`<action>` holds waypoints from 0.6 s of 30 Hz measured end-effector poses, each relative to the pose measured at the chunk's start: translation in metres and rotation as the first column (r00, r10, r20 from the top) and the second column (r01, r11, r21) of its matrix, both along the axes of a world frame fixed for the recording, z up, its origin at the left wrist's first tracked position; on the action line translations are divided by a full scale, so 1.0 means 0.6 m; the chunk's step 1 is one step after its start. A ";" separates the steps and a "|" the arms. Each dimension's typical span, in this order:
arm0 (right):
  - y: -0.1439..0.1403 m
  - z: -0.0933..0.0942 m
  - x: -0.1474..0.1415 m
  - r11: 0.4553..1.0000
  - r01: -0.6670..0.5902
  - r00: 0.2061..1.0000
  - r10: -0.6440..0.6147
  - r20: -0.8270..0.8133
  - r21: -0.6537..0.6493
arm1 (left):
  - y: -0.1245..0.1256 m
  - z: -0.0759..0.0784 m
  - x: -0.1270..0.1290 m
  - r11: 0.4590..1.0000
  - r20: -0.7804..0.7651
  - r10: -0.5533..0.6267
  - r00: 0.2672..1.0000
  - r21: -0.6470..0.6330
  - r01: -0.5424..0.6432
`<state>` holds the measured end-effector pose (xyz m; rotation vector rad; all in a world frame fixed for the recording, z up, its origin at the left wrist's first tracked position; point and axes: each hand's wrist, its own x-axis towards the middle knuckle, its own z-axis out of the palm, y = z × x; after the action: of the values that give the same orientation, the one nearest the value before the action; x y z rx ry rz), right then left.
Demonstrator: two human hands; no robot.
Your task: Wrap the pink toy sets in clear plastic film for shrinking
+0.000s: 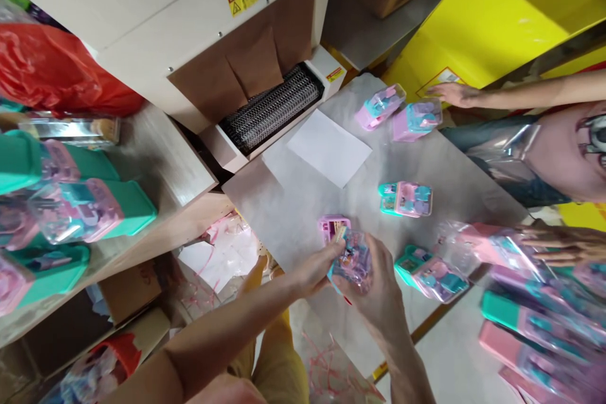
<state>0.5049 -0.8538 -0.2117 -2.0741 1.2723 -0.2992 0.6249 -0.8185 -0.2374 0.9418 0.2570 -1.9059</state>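
Both hands, left hand (315,271) and right hand (379,293), clasp one wrapped toy pack (353,259) above the tabletop (303,202) edge; several packs lie loose, one pink pack (332,227) just beyond.

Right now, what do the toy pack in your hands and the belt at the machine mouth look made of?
Toy pack: clear glossy plastic shell, judging by the glints, over pink and teal plastic parts; both hands, left and right, hold it. Belt: dark metal mesh, likely wire, by its open ribbed weave.
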 end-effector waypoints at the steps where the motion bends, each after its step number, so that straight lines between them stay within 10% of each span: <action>1: -0.001 0.005 0.004 0.999 0.000 1.000 -0.001 -0.026 -0.039 | 0.001 0.002 0.004 1.000 -0.007 -0.004 1.000 -0.008 0.004; 10: 0.012 0.020 0.023 0.991 0.016 0.995 -0.030 -0.100 -0.135 | 0.013 -0.001 0.013 0.987 0.024 0.090 0.996 -0.136 -0.086; 18: 0.015 0.021 0.030 0.993 0.115 0.989 -0.118 -0.085 -0.036 | 0.044 -0.026 0.032 0.968 -0.253 -0.107 0.962 -0.249 0.042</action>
<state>0.5226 -0.8448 -0.1991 -2.0621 1.4526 -0.2843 0.6441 -0.7922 -0.2531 0.5399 0.1418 -2.0788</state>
